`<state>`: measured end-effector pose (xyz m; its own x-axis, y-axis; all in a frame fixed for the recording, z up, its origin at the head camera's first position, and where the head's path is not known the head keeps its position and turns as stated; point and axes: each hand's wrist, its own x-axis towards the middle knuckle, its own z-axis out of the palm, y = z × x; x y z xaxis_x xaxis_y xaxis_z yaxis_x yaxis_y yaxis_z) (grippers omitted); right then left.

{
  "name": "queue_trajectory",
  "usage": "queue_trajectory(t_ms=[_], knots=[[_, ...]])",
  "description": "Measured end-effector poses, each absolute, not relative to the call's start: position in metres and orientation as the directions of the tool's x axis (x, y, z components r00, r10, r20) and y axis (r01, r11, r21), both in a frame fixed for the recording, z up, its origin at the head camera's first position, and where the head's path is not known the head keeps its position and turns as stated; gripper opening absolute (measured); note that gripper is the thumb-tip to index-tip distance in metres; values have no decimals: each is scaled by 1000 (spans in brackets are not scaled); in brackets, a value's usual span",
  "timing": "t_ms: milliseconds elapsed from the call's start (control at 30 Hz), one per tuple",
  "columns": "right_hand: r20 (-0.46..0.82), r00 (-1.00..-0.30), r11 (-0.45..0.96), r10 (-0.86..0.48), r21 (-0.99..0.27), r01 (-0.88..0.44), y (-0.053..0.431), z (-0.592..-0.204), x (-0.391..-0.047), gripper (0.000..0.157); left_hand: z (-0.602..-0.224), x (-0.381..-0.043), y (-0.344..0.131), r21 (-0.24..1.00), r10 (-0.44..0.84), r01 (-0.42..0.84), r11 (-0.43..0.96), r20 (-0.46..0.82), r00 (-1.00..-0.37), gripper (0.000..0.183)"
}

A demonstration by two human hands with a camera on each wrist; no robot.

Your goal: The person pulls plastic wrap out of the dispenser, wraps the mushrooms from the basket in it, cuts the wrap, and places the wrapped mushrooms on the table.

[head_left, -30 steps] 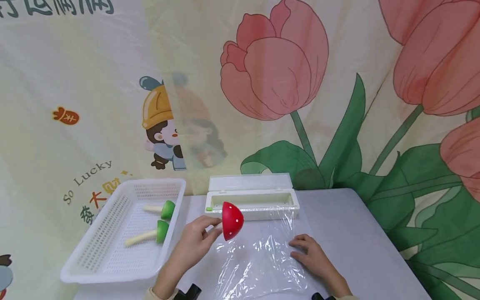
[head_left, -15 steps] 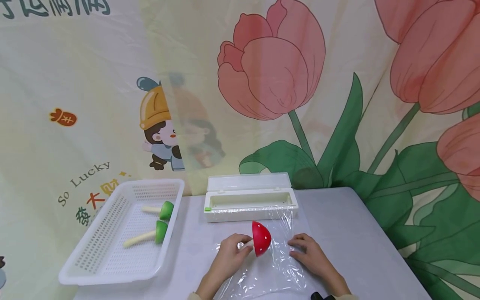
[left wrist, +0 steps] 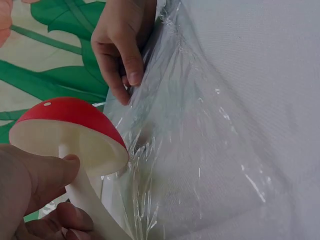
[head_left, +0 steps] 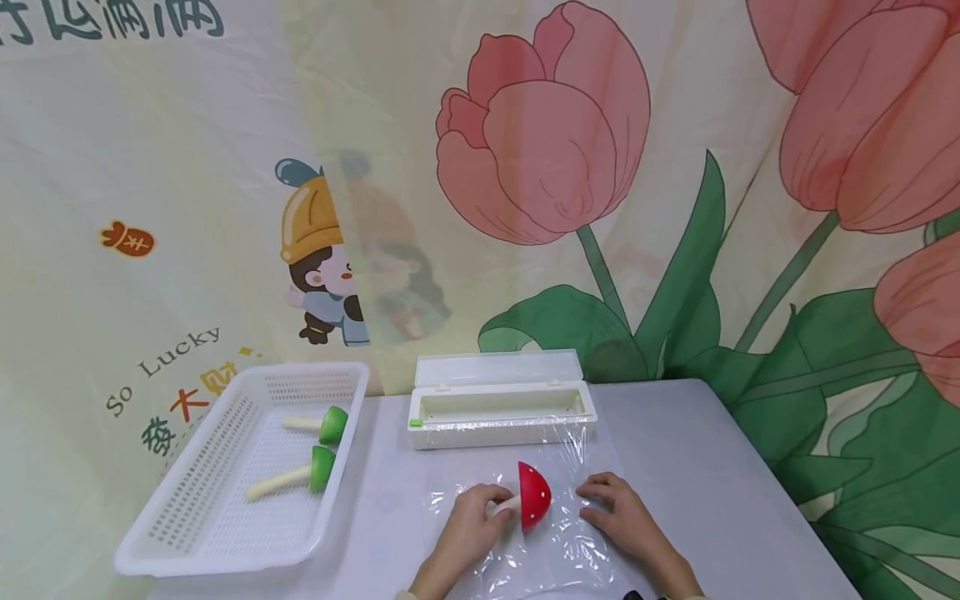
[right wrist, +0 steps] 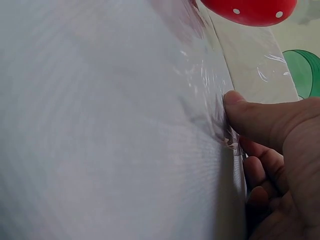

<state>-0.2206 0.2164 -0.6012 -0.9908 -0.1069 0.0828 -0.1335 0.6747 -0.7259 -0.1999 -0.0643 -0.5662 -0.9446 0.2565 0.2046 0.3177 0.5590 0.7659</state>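
A toy mushroom (head_left: 535, 497) has a red, white-dotted cap and a pale stem. My left hand (head_left: 467, 527) pinches its stem between thumb and fingers, the cap pointing right, low over the cling film (head_left: 551, 560). In the left wrist view the thumb (left wrist: 55, 175) lies along the stem (left wrist: 92, 205) just under the cap. My right hand (head_left: 628, 518) is at the film's right edge; the right wrist view shows the film gathered at its thumb (right wrist: 255, 117) and fingertips. The creased, clear film stretches back to a white dispenser box (head_left: 480, 438).
The dispenser's lid (head_left: 495, 368) stands raised at the back of the table (head_left: 697, 450). On the left, a white perforated basket (head_left: 217, 565) holds two toy mushrooms with green caps, one nearer (head_left: 322, 469) and one farther (head_left: 333, 426). A printed curtain (head_left: 390, 100) hangs behind.
My left hand has carried the red-capped mushroom right and down, from in front of the dispenser to low over the middle of the film. The right hand stays at the film's edge.
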Motion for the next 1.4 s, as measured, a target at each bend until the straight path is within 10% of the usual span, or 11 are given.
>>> queue_trajectory(t_ms=[1400], knots=[[-171, -935, 598, -310, -800, -52, 246, -573, -158, 32, -563, -186, -65, 742, 261, 302, 598, 176, -949, 16]])
